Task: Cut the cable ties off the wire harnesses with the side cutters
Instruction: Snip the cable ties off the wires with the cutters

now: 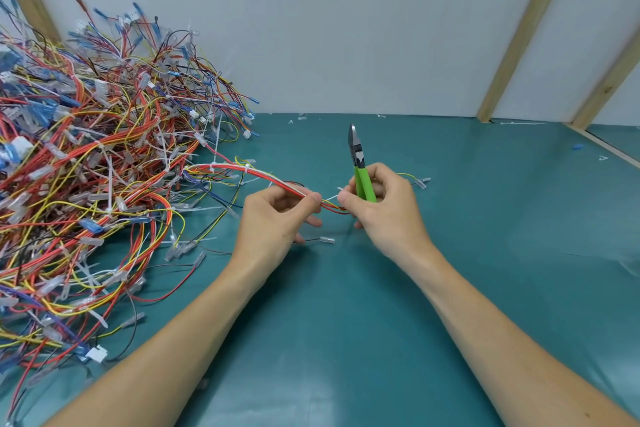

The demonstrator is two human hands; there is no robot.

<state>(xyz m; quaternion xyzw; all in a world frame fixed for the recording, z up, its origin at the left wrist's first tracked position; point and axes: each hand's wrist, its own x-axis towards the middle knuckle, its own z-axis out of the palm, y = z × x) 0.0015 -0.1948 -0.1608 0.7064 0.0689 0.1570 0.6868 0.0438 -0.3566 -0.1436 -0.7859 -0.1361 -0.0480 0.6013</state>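
My left hand pinches a wire harness of red, white and yellow wires just above the green mat. My right hand grips the green-handled side cutters, jaws closed and pointing up, away from the wires. The same hand's thumb and forefinger also pinch the harness and a white cable tie tail between the two hands. Two white cable ties still wrap the harness farther left, where it runs toward the pile.
A large tangled pile of harnesses fills the left side of the teal mat. Cut tie scraps lie along the back wall. Wooden battens lean at the right. A loose connector lies under my hands.
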